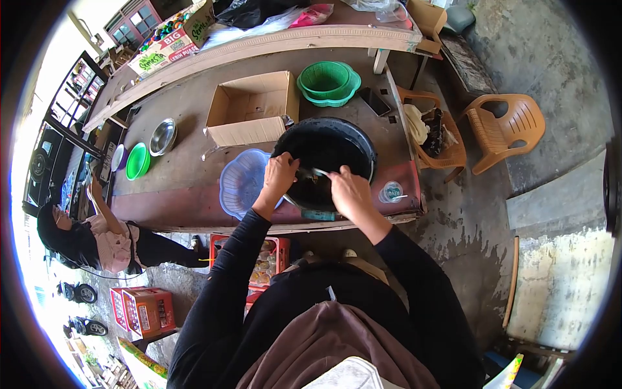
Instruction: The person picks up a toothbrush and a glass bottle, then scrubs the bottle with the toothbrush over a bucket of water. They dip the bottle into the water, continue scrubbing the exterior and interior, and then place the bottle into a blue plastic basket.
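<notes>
Both hands are over a large black basin with dark contents on the table. My right hand is closed around a thin, pale tool, perhaps a knife or spoon, which points left. My left hand is above the basin's left side with its fingers pinched; whatever is between them is too small to make out. Just left of that hand stands a periwinkle scalloped plastic basin, partly covered by the wrist. A clear plastic cup with a white stick-like piece is to the right.
Behind the black basin are an open cardboard box, green basins and a phone. A metal bowl and a green bowl lie leftward. Another person stands at left. Plastic chairs are right; red crates below.
</notes>
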Demonstrator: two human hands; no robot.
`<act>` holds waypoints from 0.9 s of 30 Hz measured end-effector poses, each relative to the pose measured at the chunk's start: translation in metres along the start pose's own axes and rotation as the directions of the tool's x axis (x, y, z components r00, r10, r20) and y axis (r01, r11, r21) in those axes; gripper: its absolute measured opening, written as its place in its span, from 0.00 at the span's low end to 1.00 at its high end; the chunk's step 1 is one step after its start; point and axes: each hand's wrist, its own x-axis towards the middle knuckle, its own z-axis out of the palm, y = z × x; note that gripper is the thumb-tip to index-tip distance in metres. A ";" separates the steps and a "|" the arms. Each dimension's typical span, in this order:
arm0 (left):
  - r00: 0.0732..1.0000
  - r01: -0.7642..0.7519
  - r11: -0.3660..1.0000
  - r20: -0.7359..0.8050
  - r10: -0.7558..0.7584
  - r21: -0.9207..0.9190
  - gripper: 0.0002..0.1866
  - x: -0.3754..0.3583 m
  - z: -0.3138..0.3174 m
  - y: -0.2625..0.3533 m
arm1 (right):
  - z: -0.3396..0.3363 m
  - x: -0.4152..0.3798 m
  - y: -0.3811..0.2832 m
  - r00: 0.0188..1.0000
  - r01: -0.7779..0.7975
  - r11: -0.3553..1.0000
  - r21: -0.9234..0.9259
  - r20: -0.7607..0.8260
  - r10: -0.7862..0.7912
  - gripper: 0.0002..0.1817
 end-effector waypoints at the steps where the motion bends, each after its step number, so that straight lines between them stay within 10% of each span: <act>1: 0.999 0.020 1.000 0.038 -0.020 -0.011 0.12 0.001 -0.001 -0.003 | 0.011 0.007 0.014 0.995 -0.024 0.995 -0.093 0.095 0.033 0.10; 8: 0.983 -0.126 0.989 0.124 0.135 -0.078 0.10 -0.004 -0.009 -0.011 | -0.008 -0.004 -0.017 1.000 0.017 0.997 0.077 0.002 -0.017 0.12; 12: 0.988 -0.052 0.995 0.141 0.063 -0.080 0.11 -0.005 -0.004 -0.014 | 0.020 0.005 0.012 0.988 -0.010 0.993 -0.118 0.150 0.028 0.12; 14: 0.993 -0.118 0.978 0.019 0.117 0.170 0.12 -0.004 0.003 -0.016 | 0.007 -0.002 -0.005 0.997 0.053 0.996 0.069 -0.067 -0.049 0.11; 18: 0.999 -0.038 0.980 0.043 0.030 0.196 0.14 0.008 0.006 -0.017 | -0.001 0.002 -0.009 1.000 0.012 1.000 -0.004 0.001 -0.012 0.11; 27: 0.916 -0.367 0.908 0.247 0.316 0.203 0.17 0.057 0.018 -0.044 | 0.025 0.030 0.024 0.998 -0.055 0.984 -0.167 0.032 0.061 0.11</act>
